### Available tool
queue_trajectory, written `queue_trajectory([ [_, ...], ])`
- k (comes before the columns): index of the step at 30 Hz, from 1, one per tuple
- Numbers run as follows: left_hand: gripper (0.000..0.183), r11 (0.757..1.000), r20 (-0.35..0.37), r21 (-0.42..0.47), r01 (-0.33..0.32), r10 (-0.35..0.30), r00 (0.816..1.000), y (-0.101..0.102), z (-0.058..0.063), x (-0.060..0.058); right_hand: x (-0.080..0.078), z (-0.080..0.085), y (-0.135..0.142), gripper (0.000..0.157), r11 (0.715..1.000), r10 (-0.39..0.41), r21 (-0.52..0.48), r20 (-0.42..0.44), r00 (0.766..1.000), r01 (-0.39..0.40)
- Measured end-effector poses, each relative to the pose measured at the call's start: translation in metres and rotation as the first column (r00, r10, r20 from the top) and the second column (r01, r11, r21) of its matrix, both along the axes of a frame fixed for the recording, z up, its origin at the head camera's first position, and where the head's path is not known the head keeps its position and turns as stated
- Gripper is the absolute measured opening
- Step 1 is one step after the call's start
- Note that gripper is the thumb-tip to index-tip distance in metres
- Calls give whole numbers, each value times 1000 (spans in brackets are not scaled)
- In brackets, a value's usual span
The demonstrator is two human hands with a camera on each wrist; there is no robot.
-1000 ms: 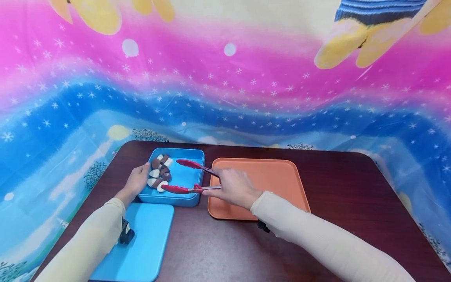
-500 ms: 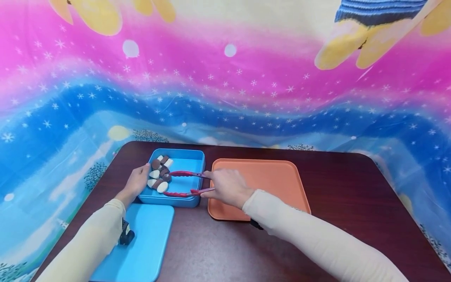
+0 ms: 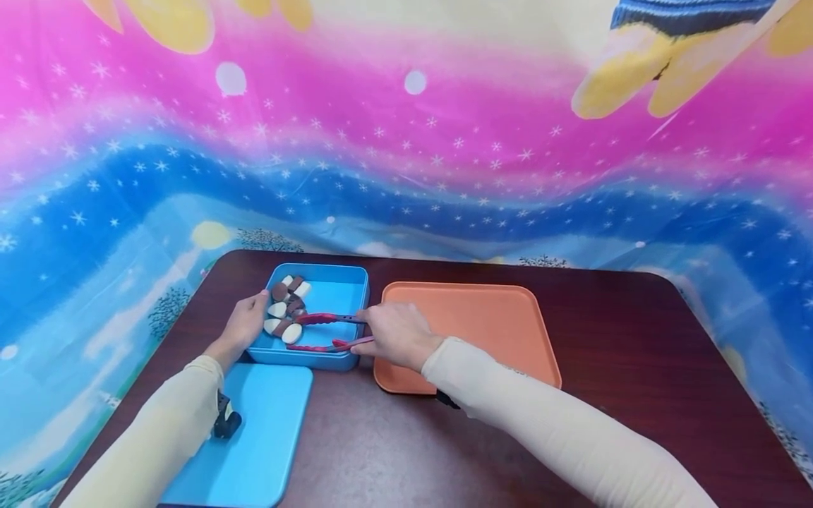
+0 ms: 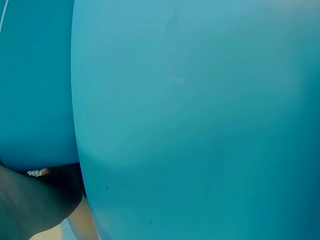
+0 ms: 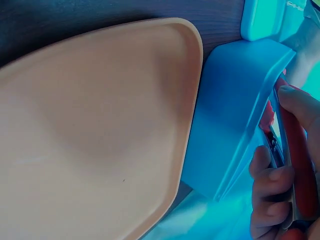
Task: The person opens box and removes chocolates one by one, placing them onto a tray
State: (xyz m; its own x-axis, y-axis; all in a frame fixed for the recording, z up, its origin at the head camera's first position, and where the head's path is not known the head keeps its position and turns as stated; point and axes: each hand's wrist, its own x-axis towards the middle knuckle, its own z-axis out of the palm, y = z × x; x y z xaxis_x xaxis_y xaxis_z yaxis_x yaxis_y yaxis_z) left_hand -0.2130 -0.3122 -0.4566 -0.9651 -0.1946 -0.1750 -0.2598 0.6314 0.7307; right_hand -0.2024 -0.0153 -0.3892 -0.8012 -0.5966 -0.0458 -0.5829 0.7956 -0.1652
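In the head view, my right hand [image 3: 400, 331] grips red-tipped tongs [image 3: 320, 319] over the blue box [image 3: 346, 282]. The tongs' tips stand apart, one beside the dark pieces and one just in front of a white oval piece [image 3: 292, 333]. Several small brown and white pieces, looking like chocolates [image 3: 279, 291], lie along the box's left side. The left hand [image 3: 241, 324] rests against the box's outer left wall; some of its fingers are hidden. The right wrist view shows fingers and thumb curled round the tongs' handles [image 5: 300, 165].
An orange tray [image 3: 476, 317] lies right of the box. A flat blue lid [image 3: 267, 437] lies in front of the box, under the left forearm. The dark brown table [image 3: 635, 367] extends to the right, with a printed cloth [image 3: 406, 162] hanging behind.
My right hand has moved left with the tongs, and their tips have come closer together, nearer the pieces. The left hand has stayed at the box's side.
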Motion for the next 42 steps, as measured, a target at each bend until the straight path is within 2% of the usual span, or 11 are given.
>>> queue_trajectory([
  [6,57,1000,-2,6,-1,1,1000,0,-1,-1,-1,-2,-3,54,1000,-3,-9,10,1000,3],
  [13,76,999,39,40,11,-13,999,3,0,-4,-2,-5,-3,48,1000,1,-22,15,1000,-1],
  [17,75,999,64,49,14,-17,998,4,0,-5,-1,-6,1,50,1000,-3,-30,15,1000,3],
  [21,74,1000,40,28,9,-10,999,4,-1,-5,-2,-6,5,54,997,-24,-76,23,999,25],
  [24,66,1000,16,7,-3,3,1000,3,-1,-4,-2,-3,8,55,993,-34,-116,29,999,37],
  [28,63,1000,14,2,-11,11,1000,1,-1,-1,0,1,13,55,988,-39,-147,53,998,47],
  [36,76,999,62,32,-3,1,998,-2,-1,0,5,7,26,47,976,-53,-209,73,996,67],
  [40,75,1000,46,16,4,-4,999,-2,0,0,6,10,34,43,972,-67,-222,59,996,79],
  [42,66,1000,19,6,9,-9,1000,-1,0,0,6,11,38,40,971,-79,-223,46,996,88],
])
